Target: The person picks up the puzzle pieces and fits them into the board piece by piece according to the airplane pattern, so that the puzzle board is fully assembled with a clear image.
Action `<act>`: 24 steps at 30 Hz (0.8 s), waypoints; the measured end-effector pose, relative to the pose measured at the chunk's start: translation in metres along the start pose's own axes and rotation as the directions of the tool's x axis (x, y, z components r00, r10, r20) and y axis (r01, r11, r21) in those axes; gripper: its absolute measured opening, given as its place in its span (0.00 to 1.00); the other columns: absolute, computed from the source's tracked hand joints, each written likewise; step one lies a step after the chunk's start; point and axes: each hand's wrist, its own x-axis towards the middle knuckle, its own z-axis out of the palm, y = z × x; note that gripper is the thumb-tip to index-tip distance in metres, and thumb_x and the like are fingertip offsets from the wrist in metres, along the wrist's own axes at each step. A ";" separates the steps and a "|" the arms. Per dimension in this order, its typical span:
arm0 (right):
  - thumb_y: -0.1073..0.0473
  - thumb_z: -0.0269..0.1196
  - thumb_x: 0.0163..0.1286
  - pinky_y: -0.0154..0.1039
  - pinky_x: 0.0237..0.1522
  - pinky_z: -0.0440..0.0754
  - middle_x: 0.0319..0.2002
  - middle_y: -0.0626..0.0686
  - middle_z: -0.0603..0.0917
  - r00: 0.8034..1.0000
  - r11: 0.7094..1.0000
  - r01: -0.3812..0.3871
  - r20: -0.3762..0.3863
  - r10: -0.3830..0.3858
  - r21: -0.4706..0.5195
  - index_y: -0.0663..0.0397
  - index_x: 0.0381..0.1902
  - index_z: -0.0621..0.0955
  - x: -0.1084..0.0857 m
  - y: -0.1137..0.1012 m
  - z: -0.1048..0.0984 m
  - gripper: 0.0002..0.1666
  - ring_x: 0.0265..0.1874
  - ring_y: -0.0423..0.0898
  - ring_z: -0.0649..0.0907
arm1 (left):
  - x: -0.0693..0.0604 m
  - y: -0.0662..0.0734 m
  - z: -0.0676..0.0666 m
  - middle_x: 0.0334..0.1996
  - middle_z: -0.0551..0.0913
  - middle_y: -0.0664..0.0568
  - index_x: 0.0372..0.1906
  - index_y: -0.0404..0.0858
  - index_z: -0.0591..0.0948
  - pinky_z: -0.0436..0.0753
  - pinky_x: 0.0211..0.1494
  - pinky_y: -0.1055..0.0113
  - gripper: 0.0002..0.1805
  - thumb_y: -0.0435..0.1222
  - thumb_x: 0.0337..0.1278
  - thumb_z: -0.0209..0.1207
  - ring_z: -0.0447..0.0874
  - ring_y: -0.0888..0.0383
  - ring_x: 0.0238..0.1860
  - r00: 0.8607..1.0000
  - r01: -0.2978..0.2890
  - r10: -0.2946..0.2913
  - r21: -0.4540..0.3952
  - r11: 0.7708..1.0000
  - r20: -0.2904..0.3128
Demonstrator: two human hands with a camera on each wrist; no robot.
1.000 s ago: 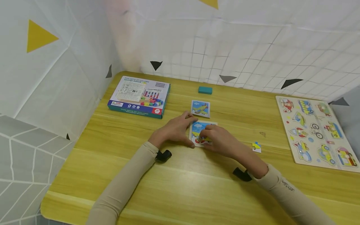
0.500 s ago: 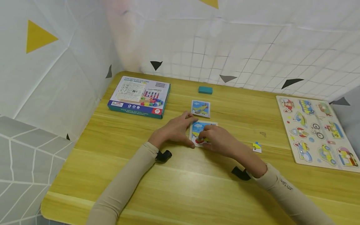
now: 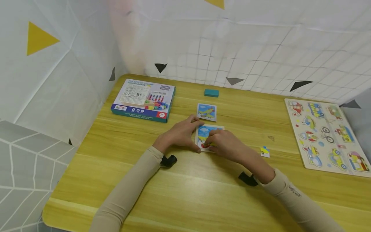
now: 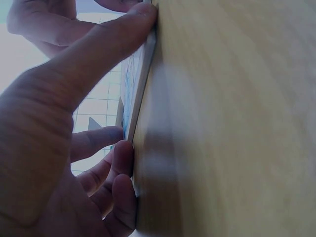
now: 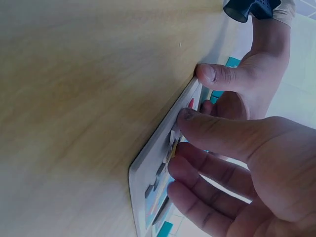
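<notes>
A small jigsaw puzzle tray with an airplane picture lies flat on the table between both hands. My left hand holds its left side, thumb at the near corner and index finger at the far corner; the left wrist view shows them against the tray edge. Over the tray's right part, my right hand pinches a puzzle piece between thumb and fingers, tilted in the tray's recess. Its picture is mostly hidden by the fingers. One loose yellow, blue and white puzzle piece lies to the right.
Behind the tray lies an airplane picture card, with a teal block farther back. A bead-set box sits at the back left. On the right rests a wooden vehicle puzzle board. White patterned sheeting borders the table's back.
My right fingers have shifted slightly leftward over the tray, a little more of its upper right showing. The left hand, tray and loose piece stay where they were.
</notes>
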 end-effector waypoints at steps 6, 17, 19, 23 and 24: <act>0.66 0.75 0.57 0.39 0.36 0.81 0.33 0.47 0.84 1.000 0.999 0.012 -0.015 -0.012 0.049 0.51 0.36 0.91 -0.002 0.002 0.002 0.09 0.35 0.43 0.82 | -0.001 0.001 0.000 0.66 0.61 0.54 0.76 0.48 0.64 0.74 0.58 0.61 0.60 0.63 0.33 0.76 0.70 0.58 0.57 1.000 0.014 -0.014 0.010 1.000 0.005; 0.70 0.71 0.60 0.39 0.34 0.81 0.35 0.48 0.84 0.983 0.991 -0.077 -0.159 0.094 0.110 0.55 0.37 0.89 -0.022 0.010 0.000 0.08 0.32 0.42 0.82 | 0.000 0.001 0.003 0.67 0.61 0.55 0.76 0.48 0.64 0.73 0.60 0.60 0.60 0.63 0.33 0.76 0.70 0.58 0.58 1.000 0.013 -0.014 0.007 1.000 0.004; 0.70 0.71 0.60 0.41 0.34 0.82 0.35 0.49 0.85 0.977 0.988 -0.094 -0.181 0.115 0.122 0.57 0.37 0.89 -0.027 0.012 -0.003 0.08 0.32 0.43 0.82 | -0.001 0.002 0.002 0.67 0.60 0.55 0.76 0.48 0.63 0.73 0.61 0.59 0.61 0.63 0.32 0.76 0.70 0.57 0.59 1.000 0.017 -0.017 0.005 1.000 0.006; 0.71 0.71 0.60 0.43 0.35 0.82 0.36 0.50 0.85 0.973 0.985 -0.117 -0.184 0.139 0.124 0.58 0.38 0.89 -0.034 0.014 -0.007 0.08 0.33 0.43 0.83 | -0.001 0.003 -0.001 0.67 0.61 0.55 0.76 0.48 0.64 0.73 0.61 0.59 0.61 0.62 0.32 0.77 0.69 0.58 0.59 1.000 0.021 -0.021 0.002 1.000 -0.001; 0.71 0.71 0.60 0.43 0.35 0.82 0.36 0.50 0.85 0.973 0.985 -0.121 -0.182 0.143 0.123 0.58 0.38 0.89 -0.035 0.013 -0.008 0.09 0.33 0.44 0.83 | -0.001 0.004 -0.001 0.66 0.61 0.55 0.76 0.48 0.64 0.73 0.60 0.60 0.61 0.61 0.32 0.77 0.69 0.58 0.59 1.000 0.020 -0.020 0.002 1.000 -0.002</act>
